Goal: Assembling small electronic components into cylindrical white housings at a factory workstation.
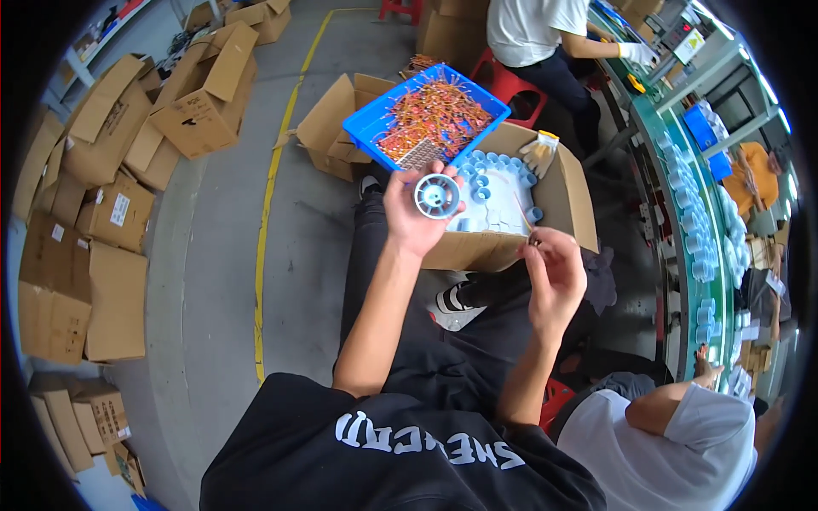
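My left hand [407, 223] is closed round a light-blue round plastic housing [436, 198], its spoked open face turned up toward me. To its right, my right hand [555, 277] pinches a small dark part with a thin orange wire [523, 211] sticking up from the fingertips; its exact kind is too small to tell. Beyond both hands, a blue plastic bin [365, 119] holds a tangled heap of red-orange wired parts [443, 111]. Under the bin's right side, an open cardboard box [573, 192] contains several similar light-blue housings [481, 180] on a white layer.
A white work glove [540, 153] hangs on the box's far rim. Rows of blue housings stand on a green conveyor [669, 128] at right, with co-workers [665, 443] seated beside it. Cardboard cartons [196, 98] are stacked at left, past a yellow floor line [271, 183].
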A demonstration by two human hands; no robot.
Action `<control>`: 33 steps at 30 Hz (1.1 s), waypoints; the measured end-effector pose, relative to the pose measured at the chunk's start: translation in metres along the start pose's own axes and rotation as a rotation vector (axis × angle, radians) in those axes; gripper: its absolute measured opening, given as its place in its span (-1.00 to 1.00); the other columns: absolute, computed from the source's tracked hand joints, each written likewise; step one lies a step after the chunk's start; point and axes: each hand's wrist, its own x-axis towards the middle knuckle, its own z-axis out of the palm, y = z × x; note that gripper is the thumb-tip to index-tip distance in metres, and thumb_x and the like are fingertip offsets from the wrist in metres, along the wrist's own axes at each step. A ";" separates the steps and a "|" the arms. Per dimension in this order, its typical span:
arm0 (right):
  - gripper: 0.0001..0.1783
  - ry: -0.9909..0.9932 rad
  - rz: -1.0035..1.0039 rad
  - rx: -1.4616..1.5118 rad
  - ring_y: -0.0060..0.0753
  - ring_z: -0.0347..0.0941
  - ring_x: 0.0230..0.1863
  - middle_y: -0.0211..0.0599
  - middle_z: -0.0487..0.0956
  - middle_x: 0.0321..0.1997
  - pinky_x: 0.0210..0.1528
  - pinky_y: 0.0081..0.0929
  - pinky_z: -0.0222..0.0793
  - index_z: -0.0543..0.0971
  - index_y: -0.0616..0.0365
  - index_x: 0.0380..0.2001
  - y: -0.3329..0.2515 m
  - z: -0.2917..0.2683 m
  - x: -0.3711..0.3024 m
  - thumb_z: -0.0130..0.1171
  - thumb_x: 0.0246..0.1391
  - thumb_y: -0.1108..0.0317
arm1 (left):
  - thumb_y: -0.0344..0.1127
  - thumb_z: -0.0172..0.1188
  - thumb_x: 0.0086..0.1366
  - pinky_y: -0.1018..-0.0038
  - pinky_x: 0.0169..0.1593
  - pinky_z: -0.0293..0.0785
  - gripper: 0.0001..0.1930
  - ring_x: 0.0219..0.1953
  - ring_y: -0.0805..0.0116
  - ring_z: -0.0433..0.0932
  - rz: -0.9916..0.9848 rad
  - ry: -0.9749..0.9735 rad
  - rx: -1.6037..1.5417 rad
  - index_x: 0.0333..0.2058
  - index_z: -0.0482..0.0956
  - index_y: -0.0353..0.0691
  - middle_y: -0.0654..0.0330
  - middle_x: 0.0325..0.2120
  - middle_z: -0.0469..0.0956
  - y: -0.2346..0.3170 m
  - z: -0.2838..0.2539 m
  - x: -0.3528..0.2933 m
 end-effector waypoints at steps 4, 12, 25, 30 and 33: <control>-0.77 -0.088 -0.086 -0.103 -0.42 0.51 -0.29 -0.15 0.49 -0.19 -0.19 -0.59 0.45 0.50 0.36 -0.24 -0.003 0.011 -0.018 0.15 -0.01 0.75 | -0.18 -0.02 0.15 0.22 -0.17 0.39 -0.73 -0.09 0.19 0.34 0.012 -0.166 -0.037 -0.27 0.43 -0.24 0.13 -0.25 0.38 -0.002 0.006 -0.003; -0.75 -0.084 0.027 0.110 -0.43 0.50 -0.32 -0.18 0.49 -0.21 -0.22 -0.57 0.46 0.50 0.37 -0.26 0.008 0.026 -0.031 0.20 -0.06 0.75 | -0.21 0.02 0.21 0.20 -0.01 0.42 -0.77 -0.11 0.17 0.42 0.306 0.046 -0.099 -0.24 0.45 -0.22 0.10 -0.25 0.46 -0.006 -0.014 -0.003; -0.73 -0.006 0.034 -0.227 -0.47 0.50 -0.49 -0.24 0.54 -0.42 -0.51 -0.62 0.40 0.54 0.27 -0.36 0.035 0.048 -0.010 0.38 -0.19 0.61 | 0.05 -0.09 0.40 0.35 0.00 0.33 -0.54 -0.19 0.34 0.44 0.498 0.425 0.132 -0.24 0.51 -0.30 0.15 -0.27 0.51 -0.019 -0.040 0.026; -0.74 -0.043 0.078 -0.193 -0.47 0.47 -0.50 -0.26 0.53 -0.46 -0.44 -0.60 0.36 0.52 0.29 -0.42 0.043 0.060 0.002 0.41 -0.21 0.60 | 0.24 -0.14 0.35 0.33 0.00 0.33 -0.43 -0.18 0.38 0.44 0.496 0.340 0.129 -0.18 0.53 -0.20 0.25 -0.24 0.53 -0.019 -0.063 0.029; -0.73 -0.046 0.075 -0.153 -0.49 0.45 -0.52 -0.28 0.52 -0.49 -0.46 -0.60 0.35 0.51 0.28 -0.44 0.045 0.064 0.007 0.43 -0.23 0.58 | 0.28 -0.16 0.33 0.32 0.04 0.33 -0.43 -0.15 0.38 0.45 0.443 0.257 0.123 -0.15 0.54 -0.12 0.29 -0.22 0.54 -0.020 -0.069 0.029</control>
